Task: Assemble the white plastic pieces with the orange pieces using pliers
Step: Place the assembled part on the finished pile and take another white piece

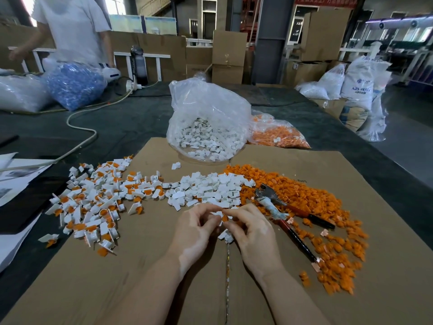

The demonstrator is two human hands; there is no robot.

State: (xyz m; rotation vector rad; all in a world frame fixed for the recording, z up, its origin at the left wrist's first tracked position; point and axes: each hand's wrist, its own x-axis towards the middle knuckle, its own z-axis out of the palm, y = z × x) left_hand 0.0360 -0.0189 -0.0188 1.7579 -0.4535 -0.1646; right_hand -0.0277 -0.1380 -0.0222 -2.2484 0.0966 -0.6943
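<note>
My left hand (195, 231) and my right hand (251, 231) meet over the cardboard sheet (145, 277). Between their fingertips they pinch a small white plastic piece (216, 215) with an orange piece (225, 218) against it. Two more white pieces (226, 235) lie just under my right fingers. A heap of loose white pieces (206, 190) lies just beyond my hands. Loose orange pieces (328, 221) spread to the right. The pliers (278, 213), with red and black handles, lie on the orange pieces right of my right hand. Joined white-and-orange pieces (93, 202) are piled at the left.
An open clear bag of white pieces (206, 134) stands at the cardboard's far edge, with a bag of orange pieces (278, 134) beside it. A cable (82, 127) runs across the dark table. Papers (14, 181) lie at the left. A person (72, 29) stands at the far left.
</note>
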